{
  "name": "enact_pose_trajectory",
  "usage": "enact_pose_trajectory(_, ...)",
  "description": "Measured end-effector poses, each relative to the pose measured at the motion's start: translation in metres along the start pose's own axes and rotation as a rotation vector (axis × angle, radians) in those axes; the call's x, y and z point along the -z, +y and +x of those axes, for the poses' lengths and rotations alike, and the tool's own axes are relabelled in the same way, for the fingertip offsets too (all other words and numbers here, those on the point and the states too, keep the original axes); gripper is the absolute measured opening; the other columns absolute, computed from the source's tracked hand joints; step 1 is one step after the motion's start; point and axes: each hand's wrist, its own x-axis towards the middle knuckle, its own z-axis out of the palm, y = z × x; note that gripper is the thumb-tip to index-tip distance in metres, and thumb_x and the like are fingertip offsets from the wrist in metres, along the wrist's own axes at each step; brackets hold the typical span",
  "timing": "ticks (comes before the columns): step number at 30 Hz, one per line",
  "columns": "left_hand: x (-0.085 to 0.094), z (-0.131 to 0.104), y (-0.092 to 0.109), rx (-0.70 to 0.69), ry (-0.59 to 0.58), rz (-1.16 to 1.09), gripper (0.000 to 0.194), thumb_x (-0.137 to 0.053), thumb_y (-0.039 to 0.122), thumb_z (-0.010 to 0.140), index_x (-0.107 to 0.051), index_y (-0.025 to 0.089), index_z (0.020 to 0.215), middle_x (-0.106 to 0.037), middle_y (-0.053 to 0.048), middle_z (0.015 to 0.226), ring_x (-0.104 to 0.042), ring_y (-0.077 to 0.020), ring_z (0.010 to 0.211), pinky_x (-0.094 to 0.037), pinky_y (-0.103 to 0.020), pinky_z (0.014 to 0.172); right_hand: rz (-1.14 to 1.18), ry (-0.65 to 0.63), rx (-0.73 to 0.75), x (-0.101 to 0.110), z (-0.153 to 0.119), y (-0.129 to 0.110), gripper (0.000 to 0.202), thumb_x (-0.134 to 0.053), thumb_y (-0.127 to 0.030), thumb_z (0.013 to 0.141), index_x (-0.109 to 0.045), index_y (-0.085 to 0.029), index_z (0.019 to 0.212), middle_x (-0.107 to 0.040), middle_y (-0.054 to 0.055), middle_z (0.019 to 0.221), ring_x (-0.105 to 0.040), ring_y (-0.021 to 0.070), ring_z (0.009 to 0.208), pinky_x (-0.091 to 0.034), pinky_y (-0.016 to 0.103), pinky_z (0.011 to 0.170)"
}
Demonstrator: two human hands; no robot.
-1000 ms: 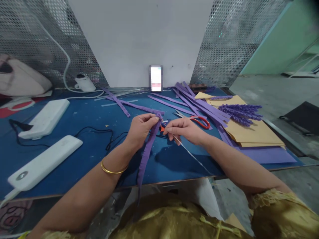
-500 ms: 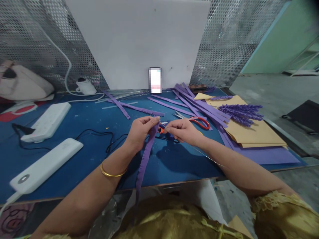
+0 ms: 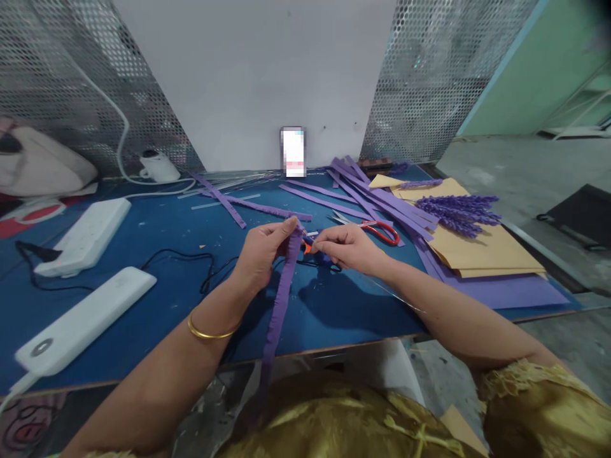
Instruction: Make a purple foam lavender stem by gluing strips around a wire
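My left hand [image 3: 265, 251] is closed, its thumb and fingers pinching the top of a long purple paper strip [image 3: 280, 299]. The strip has a ruffled edge and hangs down past the table's front edge. Close beside it, my right hand [image 3: 346, 245] pinches a thin clear-looking wire [image 3: 394, 294], which trails out under the right forearm. Behind and below the fingers lies a blue and orange tool [image 3: 308, 246], mostly hidden by the hands. Red-handled scissors [image 3: 382, 232] lie with open blades just beyond my right hand.
Loose purple strips [image 3: 363, 191] lie at the back. On the right, purple lavender-like stems [image 3: 458, 213] rest on tan paper [image 3: 491, 257]. A phone [image 3: 293, 152] leans on the white board. A power strip [image 3: 86, 235], a white elongated device [image 3: 86, 321] and a black cable [image 3: 179, 254] occupy the left.
The view has shifted slightly. The top of the purple strip has turned between my left fingers, and its hanging length shows more of its flat side. Both hands keep their grip.
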Motion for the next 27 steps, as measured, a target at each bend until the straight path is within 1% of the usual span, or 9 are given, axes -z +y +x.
enact_pose_trajectory(4, -0.0017, -0.0004, 0.0016, 0.028, -0.002, 0.027, 0.036, -0.086, 0.048, 0.06, -0.077, 0.016, 0.072, -0.065, -0.001, 0.061, -0.046, -0.009, 0.049, -0.033, -0.024, 0.047, -0.04, -0.015, 0.011, -0.0005, 0.0, 0.001, 0.019, -0.06, -0.028, 0.083, -0.072, -0.014, 0.078, -0.049, -0.006, 0.05, -0.041, 0.0058, 0.04, -0.03, 0.02, 0.04)
enact_pose_trajectory(7, -0.0033, -0.0014, 0.0001, 0.028, -0.004, 0.006, 0.032, -0.088, 0.043, 0.057, -0.075, 0.016, 0.067, -0.064, 0.0, 0.06, -0.05, -0.0098, 0.053, -0.035, -0.023, 0.049, -0.064, -0.032, 0.022, -0.0014, -0.0007, 0.0025, 0.019, -0.059, -0.026, 0.084, -0.072, -0.014, 0.078, -0.049, -0.006, 0.05, -0.042, 0.0056, 0.041, -0.031, 0.019, 0.042)
enact_pose_trajectory(9, -0.004, -0.0021, -0.001, 0.022, -0.002, -0.014, 0.03, -0.088, 0.041, 0.057, -0.073, 0.016, 0.064, -0.064, 0.0, 0.06, -0.051, -0.0103, 0.054, -0.036, -0.023, 0.051, -0.068, -0.037, 0.029, -0.002, -0.0013, 0.003, 0.019, -0.059, -0.026, 0.085, -0.072, -0.014, 0.078, -0.049, -0.006, 0.051, -0.043, 0.0055, 0.042, -0.032, 0.019, 0.042)
enact_pose_trajectory(14, -0.0044, -0.0045, 0.0001, 0.034, 0.013, -0.038, 0.027, -0.086, 0.038, 0.059, -0.069, 0.017, 0.06, -0.059, 0.002, 0.055, -0.044, -0.0081, 0.048, -0.032, -0.023, 0.047, -0.037, -0.036, 0.011, -0.0037, -0.0028, 0.0018, 0.02, -0.06, -0.029, 0.084, -0.072, -0.014, 0.078, -0.049, -0.006, 0.051, -0.042, 0.0058, 0.041, -0.031, 0.02, 0.041)
enact_pose_trajectory(17, -0.0036, -0.0049, 0.0008, 0.035, 0.004, -0.058, 0.028, -0.088, 0.038, 0.058, -0.069, 0.017, 0.06, -0.059, 0.002, 0.055, -0.046, -0.0083, 0.05, -0.033, -0.022, 0.048, -0.018, -0.04, 0.012, -0.0046, -0.0034, 0.0008, 0.019, -0.06, -0.029, 0.083, -0.072, -0.014, 0.077, -0.049, -0.006, 0.051, -0.042, 0.0058, 0.041, -0.031, 0.02, 0.04)
enact_pose_trajectory(20, -0.0019, -0.0043, -0.0005, 0.035, -0.014, -0.066, 0.031, -0.088, 0.042, 0.061, -0.073, 0.016, 0.067, -0.063, 0.0, 0.059, -0.052, -0.0096, 0.054, -0.036, -0.022, 0.051, -0.017, -0.027, 0.01, -0.0045, -0.003, 0.0001, 0.02, -0.06, -0.029, 0.083, -0.071, -0.014, 0.078, -0.05, -0.006, 0.05, -0.042, 0.0056, 0.04, -0.03, 0.02, 0.039)
enact_pose_trajectory(23, -0.0009, -0.0036, -0.002, 0.032, -0.046, -0.109, 0.039, -0.084, 0.052, 0.065, -0.078, 0.016, 0.078, -0.068, -0.003, 0.066, -0.057, -0.0121, 0.058, -0.04, -0.023, 0.053, -0.012, -0.005, 0.005, -0.0032, -0.0016, 0.0, 0.021, -0.06, -0.03, 0.083, -0.071, -0.013, 0.078, -0.048, -0.007, 0.047, -0.039, 0.0053, 0.037, -0.029, 0.02, 0.039)
enact_pose_trajectory(25, -0.0012, -0.0033, -0.0023, 0.021, -0.04, -0.118, 0.042, -0.082, 0.054, 0.066, -0.079, 0.017, 0.086, -0.068, -0.002, 0.067, -0.056, -0.0116, 0.057, -0.038, -0.023, 0.051, -0.002, -0.002, 0.0, -0.0023, -0.0009, 0.0002, 0.021, -0.06, -0.031, 0.083, -0.071, -0.013, 0.079, -0.047, -0.007, 0.046, -0.038, 0.0053, 0.036, -0.029, 0.02, 0.039)
enact_pose_trajectory(27, -0.0021, -0.0028, -0.0022, -0.002, -0.006, -0.097, 0.041, -0.084, 0.051, 0.065, -0.079, 0.018, 0.09, -0.066, 0.0, 0.064, -0.053, -0.0103, 0.056, -0.034, -0.022, 0.048, 0.006, -0.01, -0.003, -0.002, -0.0008, 0.0004, 0.022, -0.06, -0.032, 0.083, -0.071, -0.013, 0.079, -0.047, -0.007, 0.045, -0.038, 0.0055, 0.036, -0.029, 0.02, 0.039)
